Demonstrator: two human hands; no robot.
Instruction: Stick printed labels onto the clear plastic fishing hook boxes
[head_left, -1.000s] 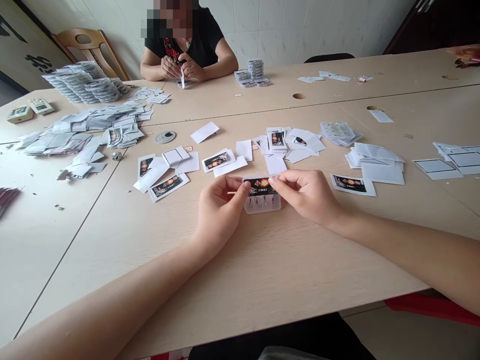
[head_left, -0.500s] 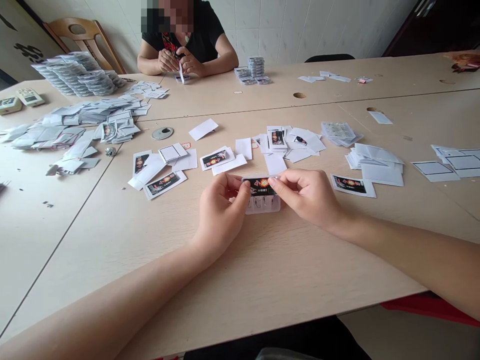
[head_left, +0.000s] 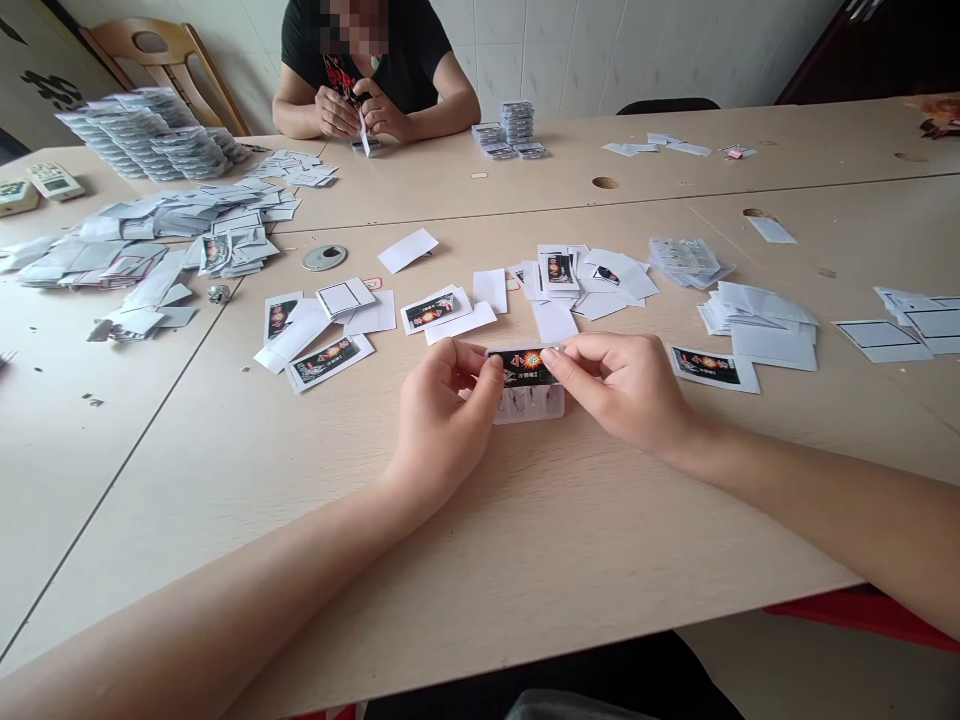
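Left hand (head_left: 442, 400) and right hand (head_left: 611, 385): fingers closed, pinching opposite ends of a black printed paper label (head_left: 523, 367) along the upper edge of a small clear plastic box of metal hooks (head_left: 529, 403). Box sits over the pale wooden worktop (head_left: 225, 470), well in from its near edge; white-bordered black printed card (head_left: 712, 367) just right of right hand.

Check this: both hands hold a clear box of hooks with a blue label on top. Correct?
No: the head view shows the label is black with an orange burst. The left hand and right hand do hold the clear box.
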